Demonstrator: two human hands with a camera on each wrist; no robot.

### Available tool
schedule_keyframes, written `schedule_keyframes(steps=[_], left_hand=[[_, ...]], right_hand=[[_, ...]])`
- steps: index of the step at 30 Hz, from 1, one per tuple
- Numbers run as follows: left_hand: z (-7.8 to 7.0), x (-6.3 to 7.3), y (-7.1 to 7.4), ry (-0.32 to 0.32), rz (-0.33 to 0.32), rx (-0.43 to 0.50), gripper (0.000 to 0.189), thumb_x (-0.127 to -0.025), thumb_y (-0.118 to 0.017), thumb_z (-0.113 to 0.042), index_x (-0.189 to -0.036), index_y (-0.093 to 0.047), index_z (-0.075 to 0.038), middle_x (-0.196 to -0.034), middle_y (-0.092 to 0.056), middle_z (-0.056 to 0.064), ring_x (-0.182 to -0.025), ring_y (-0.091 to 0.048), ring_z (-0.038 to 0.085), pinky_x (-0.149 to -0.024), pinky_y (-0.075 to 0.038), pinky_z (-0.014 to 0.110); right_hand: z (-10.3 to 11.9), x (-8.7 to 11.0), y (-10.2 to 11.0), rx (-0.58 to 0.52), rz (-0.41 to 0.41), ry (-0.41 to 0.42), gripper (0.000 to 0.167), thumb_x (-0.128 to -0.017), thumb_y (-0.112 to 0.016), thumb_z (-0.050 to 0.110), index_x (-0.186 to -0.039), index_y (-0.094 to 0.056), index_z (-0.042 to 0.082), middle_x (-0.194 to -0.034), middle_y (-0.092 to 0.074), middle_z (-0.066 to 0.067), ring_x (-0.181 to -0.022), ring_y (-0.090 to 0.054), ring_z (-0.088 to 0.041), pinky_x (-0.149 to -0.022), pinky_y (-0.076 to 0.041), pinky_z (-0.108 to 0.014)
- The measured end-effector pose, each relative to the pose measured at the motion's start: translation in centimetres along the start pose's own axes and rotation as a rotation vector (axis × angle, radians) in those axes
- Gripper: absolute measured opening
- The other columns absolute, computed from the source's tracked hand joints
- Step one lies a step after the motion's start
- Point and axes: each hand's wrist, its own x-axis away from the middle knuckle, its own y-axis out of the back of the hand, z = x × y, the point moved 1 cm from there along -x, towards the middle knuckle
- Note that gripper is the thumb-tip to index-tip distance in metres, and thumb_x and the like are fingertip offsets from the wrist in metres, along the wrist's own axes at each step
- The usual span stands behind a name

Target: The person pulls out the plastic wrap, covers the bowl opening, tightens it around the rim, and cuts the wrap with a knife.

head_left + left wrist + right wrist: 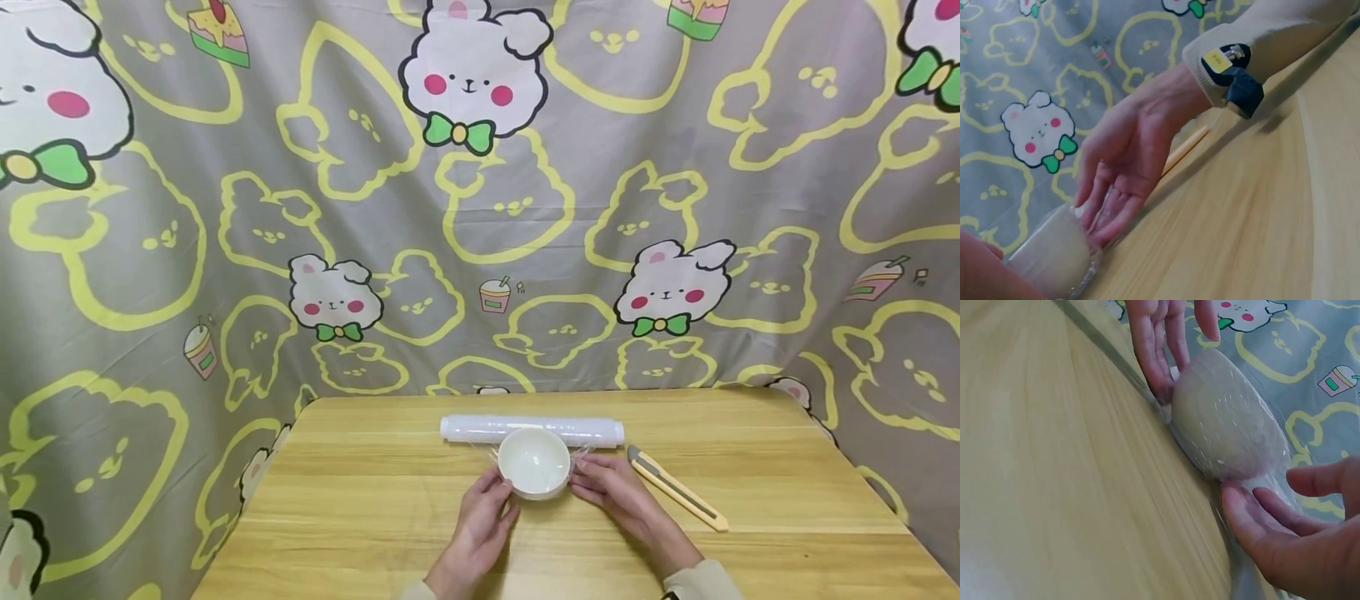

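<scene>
A small white bowl (534, 463) sits upright on the wooden table, with clear cling film (1235, 419) wrapped over its outside. Loose film edges stick out at both sides of the rim. My left hand (482, 517) holds the bowl's left side, thumb at the rim and fingers lower down. On the opposite side, my right hand (617, 492) holds the bowl through the film, thumb and fingers apart around its edge. In the left wrist view the right hand (1125, 162) has its fingertips against the wrapped side. The bowl's underside is hidden.
Behind the bowl lies a white roll of cling film (600, 432). A yellow and grey box cutter (678, 489) rests to the right of the right hand. A patterned curtain (472, 208) rises at the table's (360, 467) back edge and sides.
</scene>
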Motion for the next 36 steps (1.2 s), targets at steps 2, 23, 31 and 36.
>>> schedule_keyframes(steps=[2,23,31,36], left_hand=[[0.1,0.0,-0.3,-0.013,-0.03,0.007,0.066,-0.102,-0.047,0.002,-0.153,-0.009,0.018,-0.16,-0.014,0.039,-0.149,-0.019,0.049,-0.121,-0.013,0.064],[1.1,2.5,-3.9,0.022,-0.215,0.098,0.085,-0.102,-0.05,-0.005,-0.157,0.014,0.007,-0.16,0.001,0.041,-0.149,-0.005,0.053,-0.12,-0.015,0.067],[1.9,1.2,-4.5,-0.062,-0.21,0.166,0.074,-0.101,-0.039,0.007,-0.154,0.012,0.014,-0.158,0.004,0.044,-0.15,-0.005,0.052,-0.122,-0.009,0.06],[1.7,0.8,-4.3,-0.107,-0.22,0.178,0.073,-0.098,-0.036,0.011,-0.153,0.012,0.016,-0.157,0.005,0.046,-0.149,-0.003,0.055,-0.122,-0.007,0.061]], right_hand=[[0.2,0.0,0.2,0.035,-0.008,0.009,0.035,-0.105,-0.052,0.006,-0.127,-0.053,-0.022,-0.104,-0.073,-0.01,-0.096,-0.072,-0.018,-0.094,-0.057,-0.036],[6.0,-7.3,-0.4,1.093,-0.094,0.449,0.014,-0.097,-0.065,0.005,-0.108,-0.072,-0.001,-0.103,-0.073,-0.012,-0.101,-0.067,-0.034,-0.087,-0.057,-0.049],[4.8,-8.8,-0.1,1.209,-0.052,0.423,0.02,-0.102,-0.056,0.004,-0.108,-0.075,-0.001,-0.107,-0.074,-0.015,-0.101,-0.068,-0.033,-0.087,-0.056,-0.05],[4.6,-8.9,-0.5,1.22,-0.042,0.414,0.02,-0.099,-0.057,-0.001,-0.102,-0.076,0.002,-0.105,-0.075,-0.014,-0.099,-0.068,-0.032,-0.084,-0.056,-0.048]])
